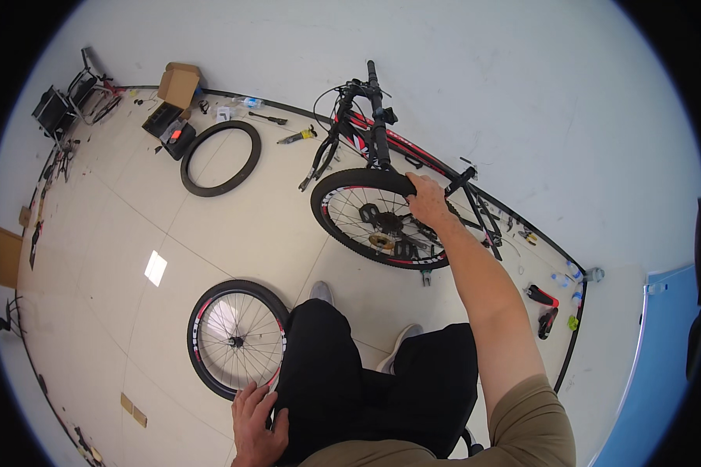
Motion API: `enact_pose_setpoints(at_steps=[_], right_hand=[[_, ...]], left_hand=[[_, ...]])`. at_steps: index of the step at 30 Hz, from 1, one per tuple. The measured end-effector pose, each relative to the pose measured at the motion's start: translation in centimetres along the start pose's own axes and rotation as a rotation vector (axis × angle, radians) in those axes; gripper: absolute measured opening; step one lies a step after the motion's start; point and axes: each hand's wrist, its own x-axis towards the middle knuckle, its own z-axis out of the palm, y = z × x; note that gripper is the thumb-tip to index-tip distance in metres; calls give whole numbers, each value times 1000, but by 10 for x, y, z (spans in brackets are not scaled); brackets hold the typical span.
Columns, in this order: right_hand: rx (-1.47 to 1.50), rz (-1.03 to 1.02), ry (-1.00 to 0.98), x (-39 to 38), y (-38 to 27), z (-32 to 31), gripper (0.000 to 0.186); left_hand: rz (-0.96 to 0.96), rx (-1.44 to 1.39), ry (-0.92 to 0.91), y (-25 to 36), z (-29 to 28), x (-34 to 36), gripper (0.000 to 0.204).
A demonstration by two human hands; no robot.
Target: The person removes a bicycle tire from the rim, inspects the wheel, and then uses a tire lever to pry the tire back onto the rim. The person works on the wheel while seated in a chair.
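Nearest, black trousers (366,373) over bent knees, grey shoes (322,292) planted on pale floor tiles (132,233). Left hand (257,424) low at the thigh, fingers curled narrowly over the rim of a loose black-tyred spoked bicycle wheel with red-and-white rim markings (237,338), standing upright against the left leg. Right hand (428,201) stretched out ahead, clasped over the top of the black knobbly rear tyre (366,183) of a black-and-red bicycle frame (382,140) leaning along the white wall (483,93). That rear wheel mounted in the frame, silver spokes and red-and-white rim visible, gear cassette and black pedal and crank (385,229) at its centre. Front fork (319,163) bare, pointing down to the floor, handlebar (374,93) turned upward.

Further left, a bare black rubber tyre (220,158) flat on the floor, well apart from both wheels. Beyond it an open black toolbox (167,128) and a brown cardboard box (179,84) near the wall. Small hand tools (297,136) scattered between tyre and fork. Red-and-black bicycle pumps (544,307) on the floor by the right-hand wall, near a blue door (662,366). Nothing between right hand and tyre; trouser leg partly covering the loose wheel's right edge.
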Motion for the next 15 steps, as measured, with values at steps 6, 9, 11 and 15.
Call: enact_pose_setpoints(at_steps=[6, 9, 11, 15], right_hand=[[32, -56, 3, 4, -5, 2, 54], [69, -57, 34, 9, -9, 3, 53], [30, -56, 46, 7, -11, 6, 52], [53, -62, -2, 4, -17, 12, 52]], left_hand=[[-5, 4, -13, 1, -1, 1, 38], [-4, -6, -11, 0, 0, 0, 37], [-5, -22, -7, 1, 0, 1, 37], [-12, -18, -8, 3, 0, 2, 36]])
